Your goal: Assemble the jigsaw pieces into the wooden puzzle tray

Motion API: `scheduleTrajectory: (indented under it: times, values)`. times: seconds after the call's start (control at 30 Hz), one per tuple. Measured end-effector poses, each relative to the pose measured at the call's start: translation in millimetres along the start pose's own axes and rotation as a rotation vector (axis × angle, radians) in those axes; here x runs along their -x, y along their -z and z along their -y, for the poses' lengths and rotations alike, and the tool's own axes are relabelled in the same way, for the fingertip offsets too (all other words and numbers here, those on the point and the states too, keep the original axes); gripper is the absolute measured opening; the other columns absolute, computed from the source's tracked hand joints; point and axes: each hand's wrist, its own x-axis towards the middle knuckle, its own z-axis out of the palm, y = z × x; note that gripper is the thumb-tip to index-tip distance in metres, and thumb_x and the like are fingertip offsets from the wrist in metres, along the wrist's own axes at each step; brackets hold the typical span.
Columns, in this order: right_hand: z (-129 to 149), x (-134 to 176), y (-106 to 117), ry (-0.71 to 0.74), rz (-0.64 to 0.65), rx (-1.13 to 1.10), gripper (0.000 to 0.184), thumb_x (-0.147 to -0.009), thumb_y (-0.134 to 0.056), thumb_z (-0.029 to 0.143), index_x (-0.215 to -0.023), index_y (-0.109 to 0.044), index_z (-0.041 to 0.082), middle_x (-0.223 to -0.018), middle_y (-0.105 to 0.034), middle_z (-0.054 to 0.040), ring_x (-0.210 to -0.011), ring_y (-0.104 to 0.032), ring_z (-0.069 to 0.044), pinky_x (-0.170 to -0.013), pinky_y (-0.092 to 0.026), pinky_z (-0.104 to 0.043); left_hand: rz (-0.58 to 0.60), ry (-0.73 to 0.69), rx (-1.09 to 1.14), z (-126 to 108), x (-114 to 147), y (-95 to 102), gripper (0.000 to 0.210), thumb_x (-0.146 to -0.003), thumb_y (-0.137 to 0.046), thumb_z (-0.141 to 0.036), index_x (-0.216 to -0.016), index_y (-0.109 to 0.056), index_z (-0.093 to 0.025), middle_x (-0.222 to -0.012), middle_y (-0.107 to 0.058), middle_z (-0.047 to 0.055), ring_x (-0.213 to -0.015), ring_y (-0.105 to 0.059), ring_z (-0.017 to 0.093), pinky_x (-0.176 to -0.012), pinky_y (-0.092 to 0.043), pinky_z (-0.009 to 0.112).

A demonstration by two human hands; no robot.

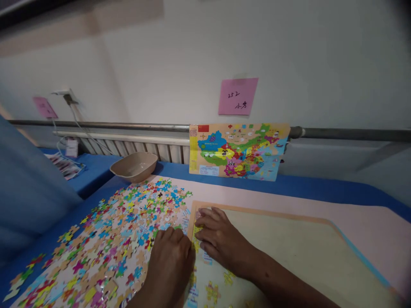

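Observation:
My left hand [170,254] is curled with its knuckles up, at the left edge of the puzzle board [289,252]. Its fingertips are hidden, so whatever they hold does not show. Over the board's upper left corner, my right hand [221,237] rests with fingers apart on a strip of fitted yellow and pink pieces. A few loose yellow puzzle pieces [212,291] lie on the bare board below my right wrist. Left of the board spreads a large heap of colourful jigsaw pieces [118,231], close beside my left hand.
A beige bowl [136,167] stands behind the heap. The colourful map picture [239,152] hangs from the wall rail [346,134], under a pink note [238,96]. A blue curtain [28,192] hangs at the left. Pink sheeting [362,226] lies under the board.

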Motion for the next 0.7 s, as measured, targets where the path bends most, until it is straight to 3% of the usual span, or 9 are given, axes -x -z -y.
scheduleTrajectory:
  times: [0.23,0.5,0.7]
  values:
    - [2,1,3,-0.013,-0.005,-0.028,0.01,-0.097,-0.068,0.022,-0.102,-0.075,0.025,-0.129,-0.072,-0.0031,-0.145,-0.045,-0.027,-0.125,-0.022,-0.053,-0.001,-0.056,-0.156,-3,-3,-1.7,0.025,-0.094,-0.058,-0.01,-0.076,-0.072,-0.021,-0.08,-0.07,0.005,-0.085,-0.061,0.026,-0.081,-0.034,0.042]
    - [3,1,4,-0.037,-0.007,-0.04,0.007,-0.096,-0.07,0.022,-0.101,-0.075,0.025,-0.13,-0.071,-0.0023,-0.147,-0.043,-0.027,-0.127,-0.015,-0.056,-0.099,-0.154,-0.2,1,-2,-10.9,0.022,-0.094,-0.062,-0.011,-0.077,-0.072,-0.021,-0.079,-0.067,0.005,-0.082,-0.057,0.026,-0.079,-0.033,0.042]
    - [2,2,3,-0.02,-0.01,-0.017,0.009,-0.099,-0.067,0.024,-0.102,-0.075,0.025,-0.128,-0.072,-0.0029,-0.146,-0.043,-0.027,-0.127,-0.018,-0.055,-0.162,-0.238,-0.208,6,-1,-9.9,0.021,-0.093,-0.065,-0.008,-0.077,-0.07,-0.02,-0.078,-0.065,0.004,-0.08,-0.053,0.025,-0.08,-0.033,0.041]
